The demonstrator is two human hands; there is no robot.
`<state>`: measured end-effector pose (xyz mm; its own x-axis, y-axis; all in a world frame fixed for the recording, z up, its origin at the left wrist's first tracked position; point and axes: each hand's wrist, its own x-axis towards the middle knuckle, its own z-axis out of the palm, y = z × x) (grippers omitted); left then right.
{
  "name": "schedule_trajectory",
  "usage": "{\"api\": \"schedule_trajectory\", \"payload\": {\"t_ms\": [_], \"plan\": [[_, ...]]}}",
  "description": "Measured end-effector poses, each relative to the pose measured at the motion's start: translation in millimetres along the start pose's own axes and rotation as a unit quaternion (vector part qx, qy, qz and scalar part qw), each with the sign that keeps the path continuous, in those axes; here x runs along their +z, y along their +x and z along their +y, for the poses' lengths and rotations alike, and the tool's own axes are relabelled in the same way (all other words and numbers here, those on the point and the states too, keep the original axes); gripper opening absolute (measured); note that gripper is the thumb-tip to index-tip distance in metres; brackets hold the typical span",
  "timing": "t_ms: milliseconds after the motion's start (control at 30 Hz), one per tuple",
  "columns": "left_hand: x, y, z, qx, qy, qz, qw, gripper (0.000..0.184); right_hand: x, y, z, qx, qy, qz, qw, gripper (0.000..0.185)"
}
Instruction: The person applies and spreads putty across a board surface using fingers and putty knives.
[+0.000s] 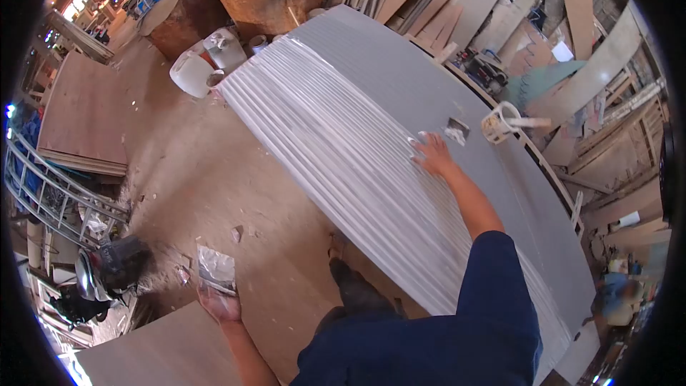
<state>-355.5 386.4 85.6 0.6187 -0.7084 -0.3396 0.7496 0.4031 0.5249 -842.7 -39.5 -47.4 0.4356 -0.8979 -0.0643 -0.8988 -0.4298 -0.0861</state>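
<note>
A long panel (343,86) lies slantwise before me, grey and smooth on its far half, with whitish ribs along its near half. My right hand (434,155) is over the ribbed part, fingers spread, white smears on the fingertips. Just beyond it, on the smooth grey part, sits a small dark square piece (457,131) with white paste on it. Low on the left, away from the panel, my left hand (219,304) grips a flat square plate (216,269), silvery grey and whitish on its face, by its near edge.
A white bucket (494,129) with a stick in it stands at the panel's far edge. Offcut boards (479,0) lean behind. White jugs (191,73) stand past the panel's left end. Flat sheets (84,111), a metal ladder-like frame (53,193) and a motorbike (100,271) are left.
</note>
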Motion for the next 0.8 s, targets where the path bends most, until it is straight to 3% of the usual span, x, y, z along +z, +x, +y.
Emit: {"api": "schedule_trajectory", "payload": {"t_ms": [67,333,567,800], "plan": [[-10.7,-23.8,-12.6,-0.022,-0.014,-0.027,0.999,0.052,3.0,-26.6,14.2,0.009,-0.012,-0.002,1.000,0.055],[-27.0,-121.7,-54.0,-0.033,0.012,0.020,0.999,0.050,1.4,-142.7,58.5,0.063,-0.005,-0.018,0.998,0.054],[-46.2,-182.5,-93.8,-0.082,-0.014,0.045,0.996,0.052,-8.1,-240.5,106.5,0.044,0.007,-0.056,0.997,0.050],[-45.8,-265.8,-154.0,-0.084,-0.011,-0.058,0.995,0.052,-14.1,-335.0,149.5,0.047,-0.016,-0.095,0.994,0.050]]}}
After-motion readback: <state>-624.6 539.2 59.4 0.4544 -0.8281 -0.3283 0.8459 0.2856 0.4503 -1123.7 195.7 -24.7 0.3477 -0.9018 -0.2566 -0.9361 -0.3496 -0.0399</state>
